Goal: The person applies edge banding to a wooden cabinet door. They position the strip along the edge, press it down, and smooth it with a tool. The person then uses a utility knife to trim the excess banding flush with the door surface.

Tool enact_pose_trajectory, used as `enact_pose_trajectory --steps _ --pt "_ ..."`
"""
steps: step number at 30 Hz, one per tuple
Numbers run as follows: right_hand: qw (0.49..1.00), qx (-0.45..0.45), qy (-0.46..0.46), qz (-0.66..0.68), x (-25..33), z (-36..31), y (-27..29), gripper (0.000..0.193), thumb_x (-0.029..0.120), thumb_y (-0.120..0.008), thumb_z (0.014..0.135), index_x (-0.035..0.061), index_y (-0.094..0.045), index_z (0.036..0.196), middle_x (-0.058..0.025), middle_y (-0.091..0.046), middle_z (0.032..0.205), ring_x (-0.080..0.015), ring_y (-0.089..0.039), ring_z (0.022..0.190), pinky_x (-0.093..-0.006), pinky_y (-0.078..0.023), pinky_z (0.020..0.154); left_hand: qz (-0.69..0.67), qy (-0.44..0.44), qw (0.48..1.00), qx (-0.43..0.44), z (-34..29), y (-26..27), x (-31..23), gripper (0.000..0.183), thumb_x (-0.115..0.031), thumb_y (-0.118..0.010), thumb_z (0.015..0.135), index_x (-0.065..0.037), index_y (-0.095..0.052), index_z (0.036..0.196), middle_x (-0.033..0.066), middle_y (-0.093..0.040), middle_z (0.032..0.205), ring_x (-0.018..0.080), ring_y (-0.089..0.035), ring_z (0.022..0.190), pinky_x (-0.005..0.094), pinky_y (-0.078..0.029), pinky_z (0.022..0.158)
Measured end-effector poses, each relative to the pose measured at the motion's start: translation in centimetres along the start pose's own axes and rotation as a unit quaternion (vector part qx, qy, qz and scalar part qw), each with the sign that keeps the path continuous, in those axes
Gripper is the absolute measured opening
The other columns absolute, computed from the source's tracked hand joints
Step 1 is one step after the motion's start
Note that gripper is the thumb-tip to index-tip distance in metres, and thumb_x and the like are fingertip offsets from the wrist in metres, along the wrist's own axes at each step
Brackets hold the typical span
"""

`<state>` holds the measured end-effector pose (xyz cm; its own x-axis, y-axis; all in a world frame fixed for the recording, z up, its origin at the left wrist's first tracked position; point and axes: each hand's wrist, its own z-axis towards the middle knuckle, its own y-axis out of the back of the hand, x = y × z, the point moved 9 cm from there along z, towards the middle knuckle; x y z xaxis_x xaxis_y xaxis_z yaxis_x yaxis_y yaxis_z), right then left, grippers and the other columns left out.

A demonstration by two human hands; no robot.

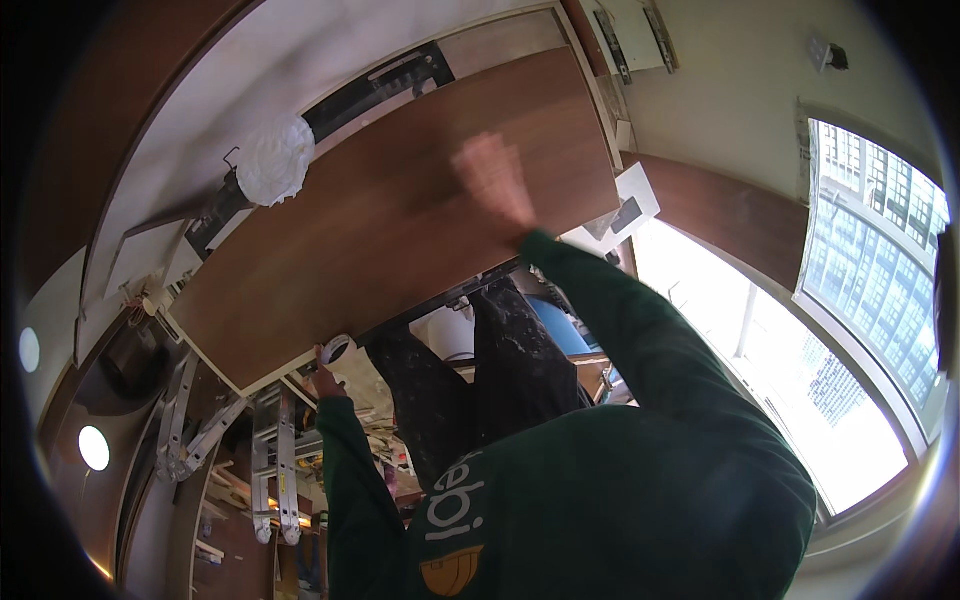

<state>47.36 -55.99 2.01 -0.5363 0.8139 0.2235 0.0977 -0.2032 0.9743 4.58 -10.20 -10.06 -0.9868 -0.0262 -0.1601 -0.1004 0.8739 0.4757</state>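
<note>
A large brown wood panel (330, 245) with a pale edge lies in front of me. At its near edge, toward the left, my left hand (326, 378) grips a white roll of tape (337, 348) with the fingers closed round it. My right hand (495, 180) is over the right half of the panel, smeared by motion. Its fingers are too blurred to read, and I cannot tell whether it touches the surface.
A crumpled white plastic bag (276, 162) hangs at the panel's far left edge. Black slotted fittings (385, 85) lie along the far side. Below left stands an aluminium ladder (275, 460). Under the panel, near my legs, are a white bucket (450, 332) and a blue container (557, 325). Windows are at right.
</note>
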Motion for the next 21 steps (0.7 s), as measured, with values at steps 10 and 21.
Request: enact_pose_trajectory --steps 10,21 --pt "0.988 0.012 0.066 0.136 11.3 10.8 -2.4 0.071 0.048 -0.058 0.094 0.0084 -0.04 0.15 -0.0117 -0.04 0.157 -0.0343 -0.033 0.147 -0.0533 -0.022 0.121 -0.067 0.079 0.985 -0.141 -2.4 0.9 -2.8 0.085 -0.056 -0.076 0.086 0.016 -0.056 0.125 0.0188 -0.066 0.118 0.028 -0.063 0.101 0.0425 -0.05 0.087" --pt "0.89 -0.076 -0.388 -0.226 -22.0 -1.3 6.0 0.084 0.053 -0.055 0.097 -0.0002 -0.028 0.156 -0.0227 -0.021 0.165 -0.0373 -0.015 0.154 -0.0565 -0.011 0.123 -0.209 -0.062 0.969 -0.117 -1.1 -0.6 -2.7 0.059 -0.037 -0.072 0.095 0.011 -0.052 0.123 0.0201 -0.065 0.123 0.0233 -0.066 0.107 0.0385 -0.054 0.092"
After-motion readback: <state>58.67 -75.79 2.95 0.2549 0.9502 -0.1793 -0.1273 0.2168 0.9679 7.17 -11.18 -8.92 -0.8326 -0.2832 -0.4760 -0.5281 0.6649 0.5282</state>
